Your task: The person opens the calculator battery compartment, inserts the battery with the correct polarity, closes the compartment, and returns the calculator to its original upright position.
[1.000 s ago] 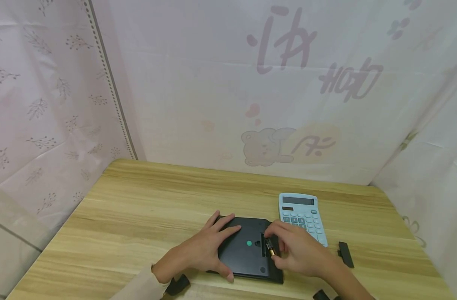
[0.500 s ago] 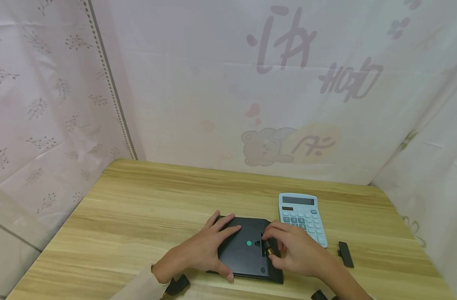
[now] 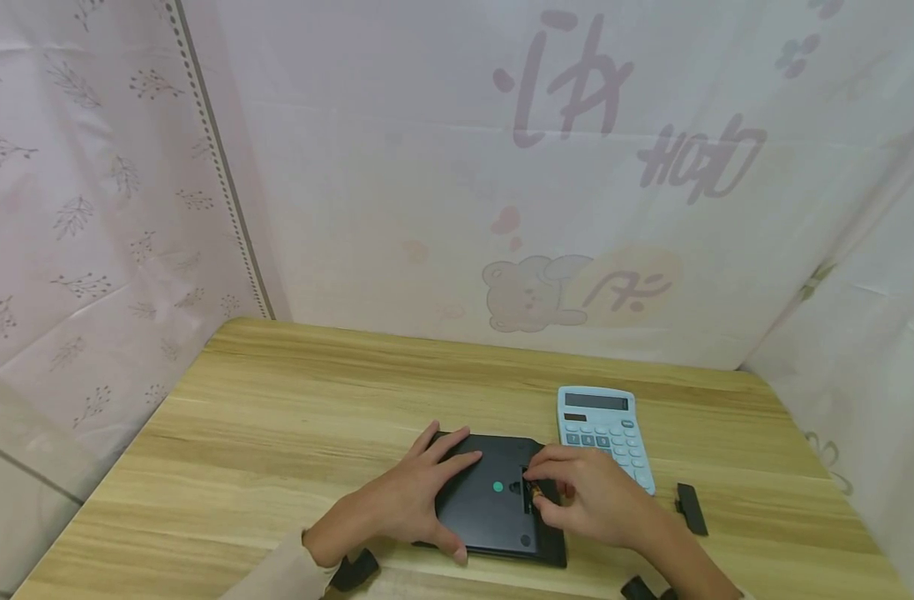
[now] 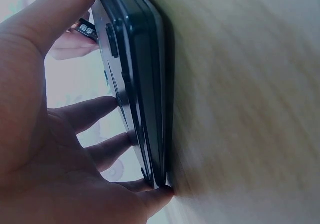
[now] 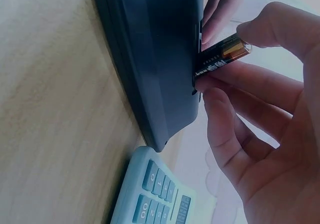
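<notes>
A flat black device (image 3: 481,500) lies back side up on the table, its narrow battery slot (image 3: 526,490) uncovered at the right. My left hand (image 3: 415,492) rests across its left part with spread, straight fingers, the thumb at the near edge. In the right wrist view, a black and gold battery (image 5: 222,55) stands tilted, one end inside the slot. My right hand (image 3: 595,496) pinches it, the thumb on the outer gold end and fingertips near the slot. From the head view the fingers mostly hide the battery.
A light blue calculator (image 3: 597,417) lies just behind my right hand. Farther right is a small black battery cover (image 3: 692,509). The wooden table (image 3: 314,400) meets a patterned curtain (image 3: 397,208) at the back and sides.
The battery has tilted and sunk lower towards the slot, with my right thumb moving slightly up and left along with it. My left hand and the device have stayed in place.
</notes>
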The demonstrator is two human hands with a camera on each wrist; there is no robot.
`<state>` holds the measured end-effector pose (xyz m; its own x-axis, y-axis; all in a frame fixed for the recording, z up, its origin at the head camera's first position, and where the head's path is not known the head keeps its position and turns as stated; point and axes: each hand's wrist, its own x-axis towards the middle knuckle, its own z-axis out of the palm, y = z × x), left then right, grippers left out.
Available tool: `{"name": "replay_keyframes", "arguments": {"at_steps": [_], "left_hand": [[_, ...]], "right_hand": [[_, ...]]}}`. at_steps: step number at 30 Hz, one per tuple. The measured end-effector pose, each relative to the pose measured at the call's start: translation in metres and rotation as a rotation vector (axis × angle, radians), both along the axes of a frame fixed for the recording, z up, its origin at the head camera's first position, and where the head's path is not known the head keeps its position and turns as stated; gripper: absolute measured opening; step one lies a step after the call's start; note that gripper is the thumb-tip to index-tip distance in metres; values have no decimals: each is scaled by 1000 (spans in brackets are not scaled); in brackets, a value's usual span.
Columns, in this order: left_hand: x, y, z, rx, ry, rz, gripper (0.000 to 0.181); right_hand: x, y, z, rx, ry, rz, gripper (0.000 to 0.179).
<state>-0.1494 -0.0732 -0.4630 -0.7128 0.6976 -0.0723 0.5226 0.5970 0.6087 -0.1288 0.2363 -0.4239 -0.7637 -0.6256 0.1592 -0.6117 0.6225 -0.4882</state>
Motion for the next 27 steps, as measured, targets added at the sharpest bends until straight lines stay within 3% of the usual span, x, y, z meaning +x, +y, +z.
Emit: {"name": "replay_keyframes", "arguments": {"at_steps": [9, 21, 27], "left_hand": [[-1, 0, -1, -1, 2, -2, 118], [-1, 0, -1, 1, 0, 0, 119], [-1, 0, -2, 5, 0, -2, 118]], "right_hand": [[-6, -1, 0, -46, 1, 11, 13], [-9, -5, -1, -110, -42, -111, 8], [-11, -8, -5, -123, 10, -173, 9]]}}
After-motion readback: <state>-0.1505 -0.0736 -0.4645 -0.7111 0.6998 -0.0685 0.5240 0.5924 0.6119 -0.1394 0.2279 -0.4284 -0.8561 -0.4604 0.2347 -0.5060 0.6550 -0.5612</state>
